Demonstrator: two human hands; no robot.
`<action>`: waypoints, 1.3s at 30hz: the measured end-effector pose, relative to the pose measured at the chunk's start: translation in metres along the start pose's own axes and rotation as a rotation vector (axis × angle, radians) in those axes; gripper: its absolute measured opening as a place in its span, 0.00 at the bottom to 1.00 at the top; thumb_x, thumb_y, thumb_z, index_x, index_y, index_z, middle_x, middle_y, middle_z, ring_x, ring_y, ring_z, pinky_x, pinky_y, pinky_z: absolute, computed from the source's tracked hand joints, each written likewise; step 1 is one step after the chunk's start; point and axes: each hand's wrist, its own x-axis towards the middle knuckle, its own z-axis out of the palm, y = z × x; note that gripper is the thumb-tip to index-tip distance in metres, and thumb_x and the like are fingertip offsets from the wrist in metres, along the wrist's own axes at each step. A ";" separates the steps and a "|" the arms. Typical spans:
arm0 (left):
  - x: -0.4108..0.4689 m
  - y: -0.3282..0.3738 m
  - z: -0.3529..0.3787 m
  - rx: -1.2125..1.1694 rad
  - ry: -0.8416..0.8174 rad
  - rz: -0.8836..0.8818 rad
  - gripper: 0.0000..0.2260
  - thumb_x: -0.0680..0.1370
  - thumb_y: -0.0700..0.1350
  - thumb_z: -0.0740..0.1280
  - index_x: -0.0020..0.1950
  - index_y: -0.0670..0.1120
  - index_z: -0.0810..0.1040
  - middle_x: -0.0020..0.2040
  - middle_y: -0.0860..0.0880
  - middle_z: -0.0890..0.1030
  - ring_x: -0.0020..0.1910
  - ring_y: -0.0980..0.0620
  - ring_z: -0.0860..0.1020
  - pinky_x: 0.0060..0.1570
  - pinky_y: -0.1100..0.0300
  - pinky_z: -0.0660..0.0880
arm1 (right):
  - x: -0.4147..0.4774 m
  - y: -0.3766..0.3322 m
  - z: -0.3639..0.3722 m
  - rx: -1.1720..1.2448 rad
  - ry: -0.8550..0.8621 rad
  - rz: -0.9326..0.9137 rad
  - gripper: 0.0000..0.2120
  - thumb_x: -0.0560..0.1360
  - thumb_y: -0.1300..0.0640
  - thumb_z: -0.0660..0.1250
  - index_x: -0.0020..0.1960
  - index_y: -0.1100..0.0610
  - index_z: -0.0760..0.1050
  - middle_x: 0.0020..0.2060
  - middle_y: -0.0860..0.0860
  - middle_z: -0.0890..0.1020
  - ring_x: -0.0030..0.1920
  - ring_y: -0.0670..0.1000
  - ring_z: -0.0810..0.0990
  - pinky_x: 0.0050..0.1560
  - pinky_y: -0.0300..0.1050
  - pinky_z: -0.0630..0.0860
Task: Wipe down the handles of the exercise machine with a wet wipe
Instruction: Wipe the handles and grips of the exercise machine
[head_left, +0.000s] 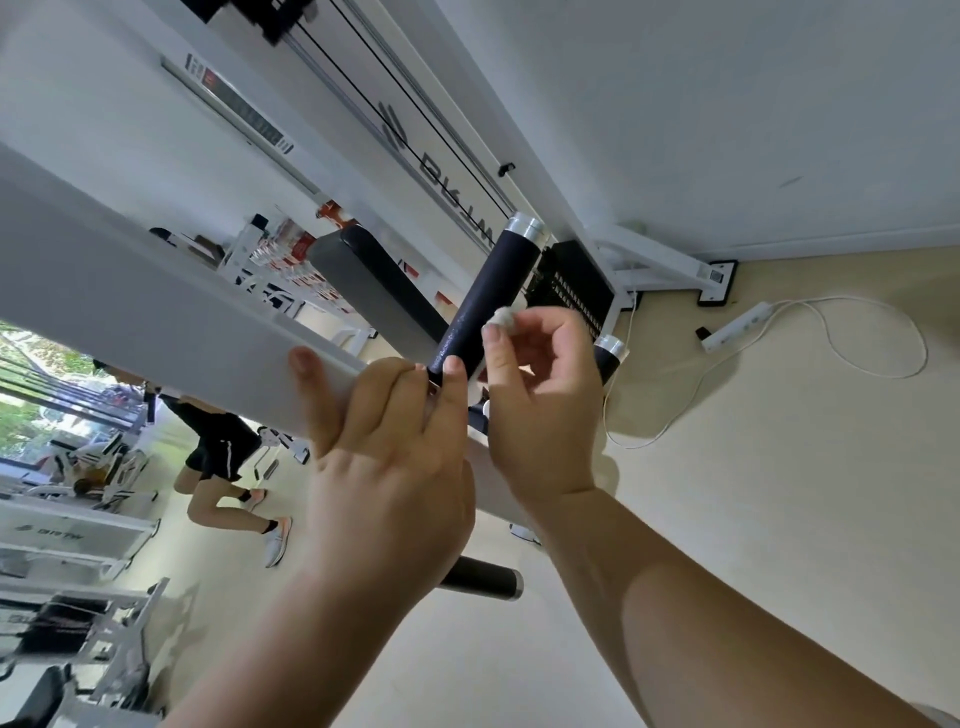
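Observation:
A black handle (491, 291) with a silver end cap juts up and right from the white machine arm (130, 291). My left hand (395, 457) rests on that arm, its fingertips pinching the handle's base. My right hand (540, 400) holds a small bunched white wet wipe (505, 316) between fingertips, pressed against the handle's right side at mid-length. A second black handle (608, 356) shows behind my right hand, and a third (480, 578) pokes out below my left wrist.
The view is tilted. A black weight stack (576, 291) and white frame foot (665, 265) stand by the wall. A white power strip with a looping cable (737, 327) lies on the beige floor. A person in black shorts (223, 457) and other white machines are at left.

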 end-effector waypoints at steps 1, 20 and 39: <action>0.000 0.000 0.001 0.010 0.007 0.004 0.22 0.76 0.39 0.56 0.68 0.39 0.77 0.53 0.41 0.81 0.63 0.40 0.72 0.60 0.28 0.72 | -0.004 0.004 0.000 -0.025 -0.020 -0.003 0.08 0.79 0.60 0.70 0.50 0.47 0.76 0.43 0.43 0.82 0.44 0.46 0.83 0.46 0.42 0.81; 0.001 -0.003 0.008 0.030 0.043 -0.023 0.19 0.76 0.38 0.63 0.65 0.39 0.79 0.53 0.40 0.81 0.63 0.39 0.73 0.60 0.28 0.72 | -0.009 0.010 0.000 0.032 -0.336 0.237 0.05 0.82 0.54 0.65 0.48 0.47 0.75 0.41 0.48 0.82 0.43 0.50 0.82 0.49 0.53 0.81; 0.001 0.005 0.002 0.070 0.087 -0.035 0.21 0.71 0.38 0.62 0.62 0.39 0.82 0.50 0.42 0.82 0.59 0.39 0.79 0.76 0.30 0.49 | 0.023 -0.005 -0.009 0.075 -0.150 0.104 0.02 0.81 0.64 0.66 0.50 0.59 0.77 0.38 0.46 0.82 0.39 0.42 0.82 0.41 0.35 0.78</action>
